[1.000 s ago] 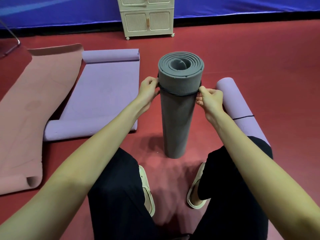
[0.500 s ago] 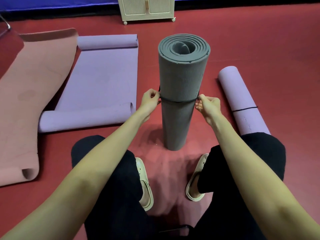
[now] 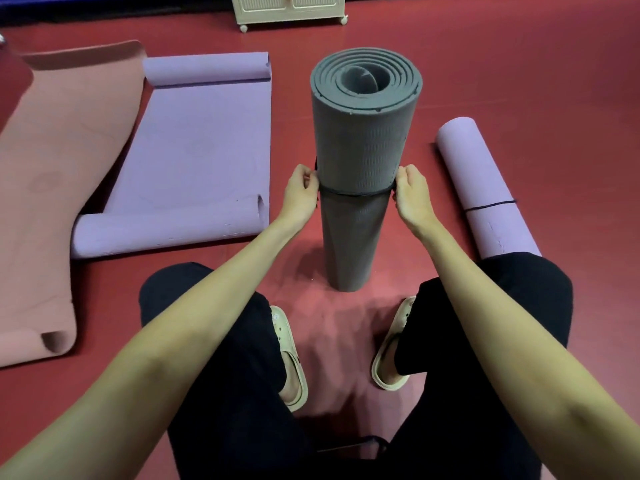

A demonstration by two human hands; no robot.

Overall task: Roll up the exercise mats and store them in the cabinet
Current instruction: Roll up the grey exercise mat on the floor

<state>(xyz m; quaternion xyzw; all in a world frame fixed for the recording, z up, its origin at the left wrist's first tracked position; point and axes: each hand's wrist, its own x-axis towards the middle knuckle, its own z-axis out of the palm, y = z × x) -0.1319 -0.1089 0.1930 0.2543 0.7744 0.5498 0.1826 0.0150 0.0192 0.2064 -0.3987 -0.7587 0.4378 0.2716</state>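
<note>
Fingers of the left hand point(image 3: 300, 192) and right hand point(image 3: 411, 192) pinch a black band point(image 3: 356, 193) stretched between them around the upright grey mat point(image 3: 360, 147). Standing it on end probably lets the band slide down freely and keeps the roll tight.

Premises present as an indoor sports or exercise hall. Evidence: continuous red sport flooring point(image 3: 519, 81); blue padded barrier point(image 3: 104, 5) along the far wall; several exercise mats on the floor, one pink mat point(image 3: 52, 202) and one purple mat point(image 3: 197, 150); cream storage cabinet point(image 3: 291, 10) on castors.
</note>
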